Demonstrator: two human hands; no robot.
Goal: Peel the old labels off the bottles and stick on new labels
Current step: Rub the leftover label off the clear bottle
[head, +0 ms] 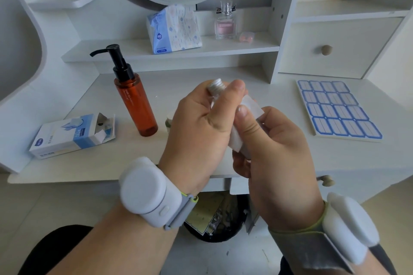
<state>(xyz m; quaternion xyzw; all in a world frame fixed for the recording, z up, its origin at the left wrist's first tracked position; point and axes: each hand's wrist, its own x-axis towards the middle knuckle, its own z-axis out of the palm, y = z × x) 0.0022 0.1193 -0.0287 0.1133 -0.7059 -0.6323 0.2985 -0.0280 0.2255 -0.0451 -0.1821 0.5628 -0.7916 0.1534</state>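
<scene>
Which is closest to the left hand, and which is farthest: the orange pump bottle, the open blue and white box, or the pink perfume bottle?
From the left hand in the head view:
1. Orange pump bottle, just to its left on the desk.
2. Open blue and white box, farther left near the desk's front edge.
3. Pink perfume bottle, up on the back shelf.

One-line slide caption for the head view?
Left hand holds a silver-capped bottle while right hand pinches its white label; blue label sheet waits.
</scene>
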